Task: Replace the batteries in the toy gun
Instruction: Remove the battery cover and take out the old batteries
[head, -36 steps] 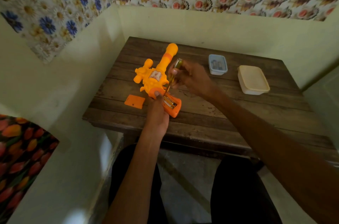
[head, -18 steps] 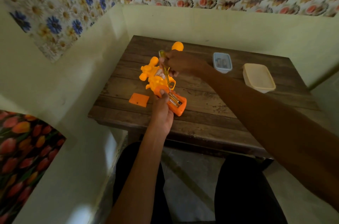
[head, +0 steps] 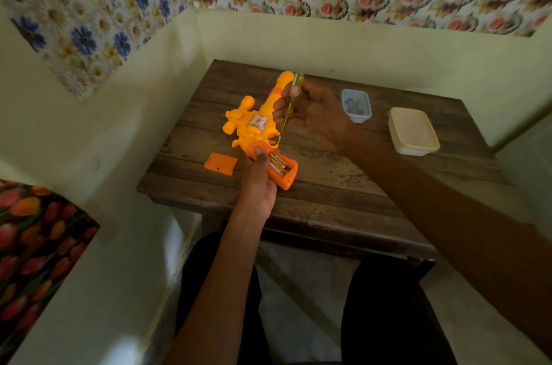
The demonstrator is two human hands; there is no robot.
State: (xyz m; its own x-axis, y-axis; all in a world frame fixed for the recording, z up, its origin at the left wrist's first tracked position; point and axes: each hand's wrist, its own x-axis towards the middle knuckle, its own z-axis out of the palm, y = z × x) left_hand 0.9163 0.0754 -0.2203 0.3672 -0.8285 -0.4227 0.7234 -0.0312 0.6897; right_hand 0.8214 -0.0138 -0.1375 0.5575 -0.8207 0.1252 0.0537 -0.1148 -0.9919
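left hand grips toy gun (batteries exposed).

Our orange toy gun lies on the table, barrel pointing away, grip compartment open with batteries inside; its flat cover lies just beside.

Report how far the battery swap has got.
Done: the cover lies off on the table. In hand: left hand holds the toy gun by its grip, right hand holds the screwdriver. Left: batteries sit in the open compartment; swapping them, it seems, and refitting the cover remain.
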